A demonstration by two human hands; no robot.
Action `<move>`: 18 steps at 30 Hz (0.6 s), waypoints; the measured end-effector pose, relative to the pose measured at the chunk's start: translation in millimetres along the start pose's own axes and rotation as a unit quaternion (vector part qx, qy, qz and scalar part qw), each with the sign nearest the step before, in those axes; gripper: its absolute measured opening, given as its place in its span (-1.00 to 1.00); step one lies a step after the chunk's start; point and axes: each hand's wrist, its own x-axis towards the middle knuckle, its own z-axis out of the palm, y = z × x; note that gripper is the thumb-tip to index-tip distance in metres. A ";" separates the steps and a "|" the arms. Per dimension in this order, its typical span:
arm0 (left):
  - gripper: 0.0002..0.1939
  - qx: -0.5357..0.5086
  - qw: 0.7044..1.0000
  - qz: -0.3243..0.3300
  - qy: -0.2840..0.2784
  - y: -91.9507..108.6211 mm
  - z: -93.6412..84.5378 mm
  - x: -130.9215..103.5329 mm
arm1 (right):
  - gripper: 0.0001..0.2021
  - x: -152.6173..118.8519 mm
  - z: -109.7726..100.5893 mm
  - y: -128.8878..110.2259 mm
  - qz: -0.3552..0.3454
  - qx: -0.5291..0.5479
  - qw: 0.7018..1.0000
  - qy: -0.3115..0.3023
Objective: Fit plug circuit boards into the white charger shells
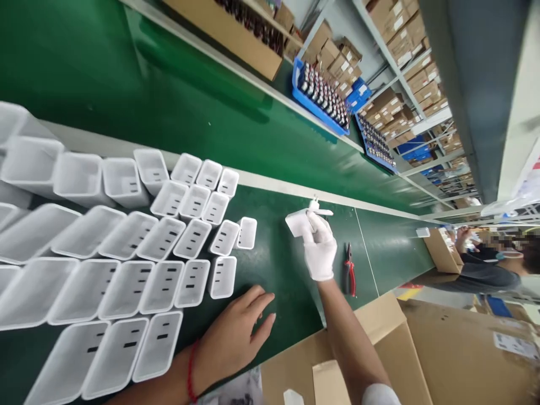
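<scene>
My right hand [320, 247], in a white glove, is closed around a white plastic housing [297, 221] above the green bench [274, 259]. A small white piece with metal prongs [314, 203] shows at the top of that hand. My left hand [238, 332] is bare, with a red string at the wrist; its fingers are apart and hold nothing. Rows of open white rectangular housings [164, 239] stand to the left, several with dark slots inside. Pliers with red and black handles [349, 273] lie to the right of my gloved hand.
Cardboard boxes [455, 337] sit along the near edge of the bench at lower right. Beyond the green belt [189, 112] stand blue trays [323, 98] of small parts and shelves of cartons. Another person [489, 278] is at the far right.
</scene>
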 end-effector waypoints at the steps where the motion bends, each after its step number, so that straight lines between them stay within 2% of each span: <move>1: -0.71 -0.007 1.000 -0.005 -0.004 1.2 -0.9 0.3 | -0.70 15.9 8.0 3.1 -0.039 -0.043 0.998 -0.006; 3: -0.71 -0.020 1.000 -0.013 -0.008 3.2 -2.6 0.8 | -0.71 48.5 26.0 5.5 -0.076 -0.070 0.995 -0.012; 6: -0.69 -0.024 0.999 -0.021 -0.014 3.7 -3.8 1.8 | -0.54 91.7 53.4 1.0 -0.087 -0.085 0.992 -0.027; 9: -0.66 -0.014 0.999 -0.026 -0.035 -1.4 -0.5 5.0 | -0.42 123.7 76.9 -7.8 -0.083 -0.123 0.987 -0.059; 13: -0.65 -0.023 0.998 -0.039 -0.053 -17.2 11.2 12.5 | -0.40 154.2 105.0 -19.8 -0.063 -0.187 0.976 -0.093; 18: -0.78 -0.101 0.993 -0.040 -0.034 -36.5 19.1 19.4 | -0.43 169.5 135.7 -29.4 -0.043 -0.232 0.968 -0.079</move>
